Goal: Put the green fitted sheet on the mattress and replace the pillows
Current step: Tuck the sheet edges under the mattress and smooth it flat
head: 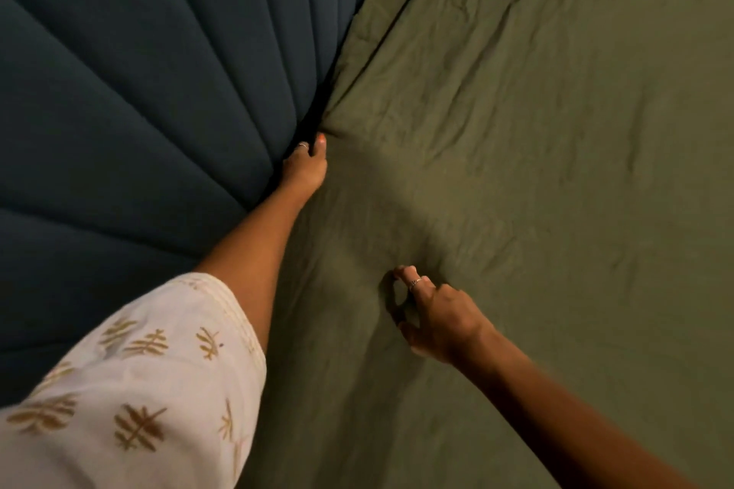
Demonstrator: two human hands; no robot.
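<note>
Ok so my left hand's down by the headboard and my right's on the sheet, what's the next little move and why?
Probably push the left hand deeper, tucking the olive-green fitted sheet into the gap beside the dark blue channel-padded headboard. Its fingers already reach into that gap, and creases fan out from there. The right hand grips a fold, so it could hold the fabric taut.

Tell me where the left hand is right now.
In the head view, the left hand is left of centre, its fingers pushed into the gap between the dark blue headboard and the green sheet.
</note>
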